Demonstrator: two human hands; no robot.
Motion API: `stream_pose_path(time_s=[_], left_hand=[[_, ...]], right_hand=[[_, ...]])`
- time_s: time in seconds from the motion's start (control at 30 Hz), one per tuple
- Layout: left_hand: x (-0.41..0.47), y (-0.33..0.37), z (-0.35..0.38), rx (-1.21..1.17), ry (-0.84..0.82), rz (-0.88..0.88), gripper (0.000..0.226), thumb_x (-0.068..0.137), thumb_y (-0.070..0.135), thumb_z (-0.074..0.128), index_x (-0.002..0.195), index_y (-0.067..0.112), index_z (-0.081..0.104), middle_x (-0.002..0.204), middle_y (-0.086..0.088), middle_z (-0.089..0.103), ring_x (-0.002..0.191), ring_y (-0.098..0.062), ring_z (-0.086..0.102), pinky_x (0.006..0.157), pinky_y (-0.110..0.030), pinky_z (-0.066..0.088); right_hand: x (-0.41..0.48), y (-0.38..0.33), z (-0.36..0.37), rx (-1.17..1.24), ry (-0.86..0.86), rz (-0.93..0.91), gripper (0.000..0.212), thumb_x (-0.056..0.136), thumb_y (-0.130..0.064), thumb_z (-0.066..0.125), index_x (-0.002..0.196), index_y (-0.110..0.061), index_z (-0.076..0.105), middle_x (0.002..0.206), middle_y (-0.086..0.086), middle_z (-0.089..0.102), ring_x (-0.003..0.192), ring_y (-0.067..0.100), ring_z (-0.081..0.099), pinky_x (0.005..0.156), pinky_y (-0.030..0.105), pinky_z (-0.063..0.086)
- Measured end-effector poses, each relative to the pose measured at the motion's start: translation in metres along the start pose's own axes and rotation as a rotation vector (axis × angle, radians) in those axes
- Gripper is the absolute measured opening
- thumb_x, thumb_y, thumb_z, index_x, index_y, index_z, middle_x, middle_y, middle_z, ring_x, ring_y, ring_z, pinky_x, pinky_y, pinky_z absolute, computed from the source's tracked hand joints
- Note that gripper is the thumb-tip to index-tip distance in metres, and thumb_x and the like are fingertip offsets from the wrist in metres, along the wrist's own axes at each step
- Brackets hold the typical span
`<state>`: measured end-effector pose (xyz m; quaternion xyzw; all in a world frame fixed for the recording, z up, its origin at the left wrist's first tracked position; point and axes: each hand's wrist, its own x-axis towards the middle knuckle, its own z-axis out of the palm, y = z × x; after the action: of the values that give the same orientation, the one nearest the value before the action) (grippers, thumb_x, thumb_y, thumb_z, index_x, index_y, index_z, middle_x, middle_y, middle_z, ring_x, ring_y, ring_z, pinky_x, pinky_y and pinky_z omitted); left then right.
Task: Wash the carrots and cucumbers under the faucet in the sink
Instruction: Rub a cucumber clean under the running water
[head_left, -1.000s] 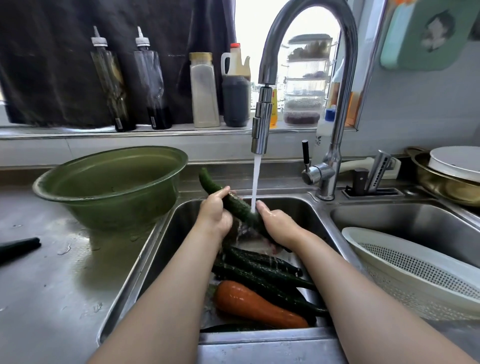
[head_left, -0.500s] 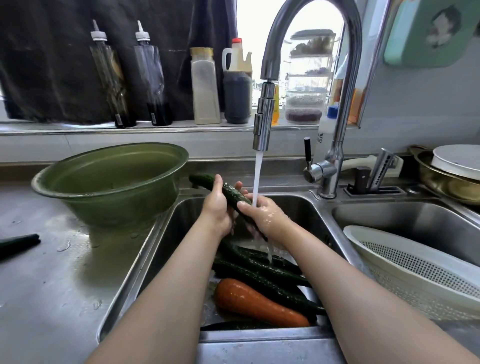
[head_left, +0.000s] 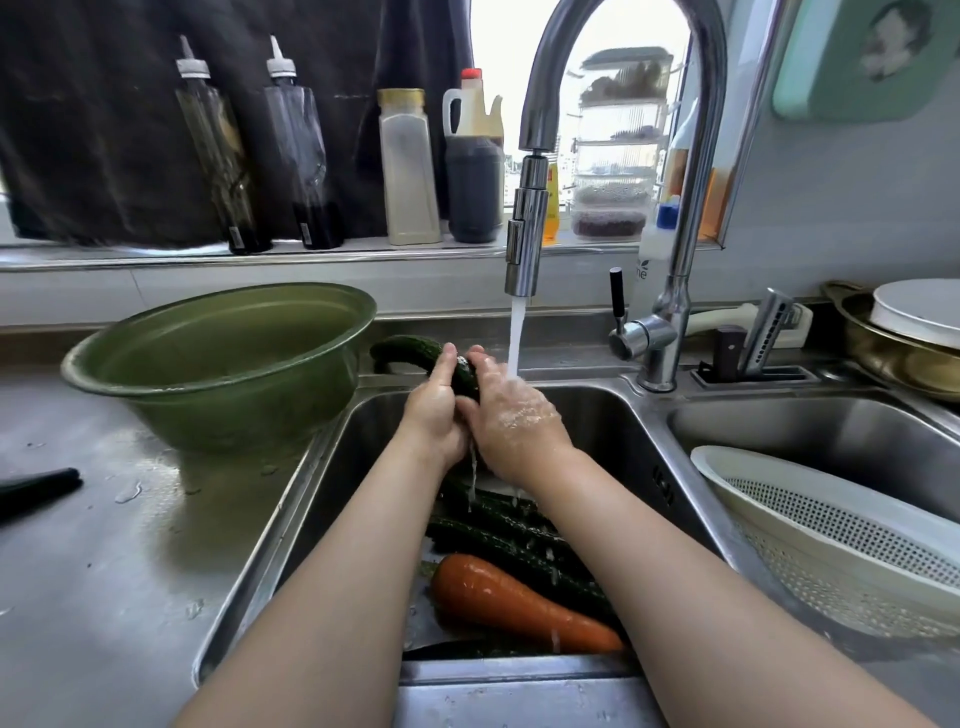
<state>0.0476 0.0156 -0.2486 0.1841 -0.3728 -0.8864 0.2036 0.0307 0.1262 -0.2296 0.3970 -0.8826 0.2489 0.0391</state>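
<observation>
Frame centre: left hand (head_left: 434, 415) and right hand (head_left: 514, 415) are both wrapped round 1 cucumber (head_left: 410, 351), fingers curled tight on it, hands touching each other. Cucumber tilts up to the left. Its free end sticks out past the sink (head_left: 613, 431) rim toward the bowl (head_left: 234, 415); its lower end is hidden in the right palm. Faucet (head_left: 527, 234) is running. The stream (head_left: 514, 338) lands on the back of the right hand, not straight on the cucumber; runoff drips below.

Lower centre, on the sink floor: more cucumbers (head_left: 509, 530) stacked, 1 carrot (head_left: 514, 608) in front touching them, all wet.

Handling, my read: cucumber is stiff and light. Bumpy skin gives some bite, but wet = slippery. It's long, so full wrap at mid-body, no tip pinch. Carrot is smoother and tapered: grab the thick end. Neither is fragile. Most of the pile looks unwashed, can't confirm.
</observation>
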Motion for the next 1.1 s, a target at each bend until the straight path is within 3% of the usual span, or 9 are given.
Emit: stream_pose_path(time_s=[0.1, 0.17, 0.3, 0.43, 0.53, 0.6, 0.77, 0.97, 1.1], left_hand=[[-0.001, -0.003, -0.004, 0.111, -0.01, -0.028, 0.043, 0.103, 0.042, 0.057, 0.124, 0.006, 0.069, 0.124, -0.016, 0.072, 0.117, -0.029, 0.069, 0.108, -0.044, 0.05], [-0.002, -0.005, -0.005, 0.231, -0.013, -0.038, 0.051, 0.099, 0.043, 0.063, 0.131, 0.005, 0.067, 0.128, -0.016, 0.071, 0.119, -0.031, 0.068, 0.107, -0.044, 0.051], [-0.008, -0.021, 0.002, 0.536, 0.003, -0.045, 0.057, 0.09, 0.05, 0.073, 0.126, 0.006, 0.067, 0.098, -0.01, 0.077, 0.076, -0.023, 0.074, 0.064, -0.029, 0.057], [-0.006, -0.029, 0.008, 0.44, 0.038, -0.028, 0.044, 0.103, 0.041, 0.058, 0.113, 0.0, 0.071, 0.107, -0.017, 0.075, 0.1, -0.034, 0.073, 0.096, -0.049, 0.057], [-0.007, -0.022, 0.01, 0.177, 0.081, -0.006, 0.028, 0.108, 0.023, 0.051, 0.119, -0.001, 0.063, 0.106, -0.018, 0.068, 0.095, -0.029, 0.068, 0.079, -0.048, 0.057], [-0.01, -0.021, 0.005, 0.244, 0.093, -0.006, 0.022, 0.104, 0.014, 0.058, 0.118, -0.001, 0.063, 0.105, -0.019, 0.068, 0.092, -0.028, 0.069, 0.073, -0.046, 0.057], [-0.02, -0.031, 0.0, 0.728, 0.098, -0.063, 0.042, 0.087, 0.021, 0.082, 0.117, -0.003, 0.066, 0.096, -0.017, 0.075, 0.083, -0.031, 0.075, 0.075, -0.048, 0.064], [-0.04, -0.026, -0.006, 1.283, -0.07, -0.358, 0.036, 0.101, 0.044, 0.061, 0.092, 0.009, 0.064, 0.088, -0.011, 0.072, 0.076, -0.028, 0.072, 0.082, -0.044, 0.062], [-0.049, -0.016, -0.019, 1.649, -0.171, -0.616, 0.044, 0.106, 0.049, 0.045, 0.119, 0.01, 0.062, 0.103, -0.003, 0.075, 0.092, -0.027, 0.069, 0.087, -0.039, 0.053]], right_hand=[[-0.001, 0.002, 0.001, 0.124, -0.101, 0.019, 0.071, 0.105, -0.029, 0.053, 0.164, -0.025, 0.012, 0.165, 0.009, 0.024, 0.147, 0.03, 0.039, 0.118, 0.044, 0.036], [0.001, 0.011, 0.002, 0.135, -0.093, 0.069, 0.067, 0.102, -0.03, 0.058, 0.158, -0.023, 0.023, 0.149, 0.012, 0.046, 0.135, 0.032, 0.052, 0.11, 0.042, 0.042], [0.003, 0.037, -0.002, 0.262, -0.124, 0.331, 0.055, 0.081, -0.052, 0.075, 0.122, -0.022, 0.053, 0.105, 0.003, 0.068, 0.094, 0.024, 0.069, 0.081, 0.036, 0.057], [-0.008, 0.066, -0.01, 0.431, -0.369, 0.358, 0.023, 0.082, -0.039, 0.082, 0.083, -0.018, 0.073, 0.067, -0.002, 0.071, 0.057, 0.011, 0.067, 0.059, 0.024, 0.055], [-0.015, 0.08, -0.006, 0.368, -0.729, 0.458, 0.035, 0.081, -0.032, 0.085, 0.101, -0.006, 0.071, 0.091, 0.011, 0.077, 0.082, 0.027, 0.073, 0.073, 0.041, 0.063], [-0.015, 0.083, 0.002, 0.329, -0.762, 0.473, 0.042, 0.082, -0.025, 0.084, 0.113, -0.003, 0.064, 0.104, 0.019, 0.075, 0.088, 0.031, 0.073, 0.076, 0.046, 0.064], [-0.005, 0.079, 0.007, 0.398, -0.489, 0.364, 0.036, 0.084, -0.032, 0.082, 0.111, -0.023, 0.059, 0.093, 0.001, 0.071, 0.081, 0.014, 0.071, 0.067, 0.034, 0.063], [-0.013, 0.077, 0.003, 0.104, -0.684, 0.336, 0.033, 0.087, -0.036, 0.08, 0.104, -0.015, 0.061, 0.1, 0.015, 0.074, 0.081, 0.027, 0.074, 0.077, 0.045, 0.065], [-0.016, 0.063, -0.002, 0.01, -0.725, 0.369, 0.033, 0.094, -0.038, 0.071, 0.103, -0.007, 0.067, 0.098, 0.014, 0.076, 0.082, 0.034, 0.078, 0.075, 0.048, 0.064]])
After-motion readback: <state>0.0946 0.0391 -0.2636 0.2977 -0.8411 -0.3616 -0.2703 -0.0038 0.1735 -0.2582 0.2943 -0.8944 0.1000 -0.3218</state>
